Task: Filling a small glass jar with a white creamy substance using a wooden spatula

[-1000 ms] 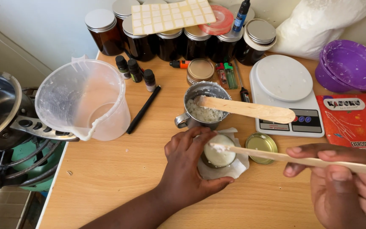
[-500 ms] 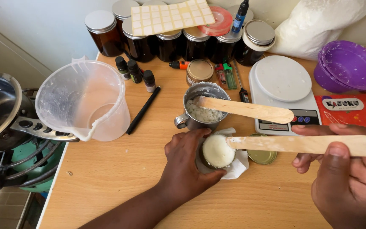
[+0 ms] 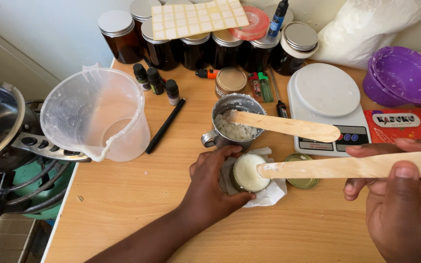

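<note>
A home kitchen — gas stove (image 3: 10, 195) beside a wooden table (image 3: 123, 204), digital scale (image 3: 325, 109).

A single view is given, taken from a camera worn on the head and aimed steeply down onto the wooden table (image 3: 123, 204). The table is seen from its near edge, and the view faces toward the far edge, where a pale wall (image 3: 49, 34) closes the scene. The camera is held close: the left hand (image 3: 210, 182) and the right hand (image 3: 405, 204) are cut by the lower border, the right one also by the right border. The table's left edge is included, with a stove (image 3: 10, 195) beside it, lower down. The right edge falls outside the frame. No second view is supplied, so no overlap can be described.
</note>
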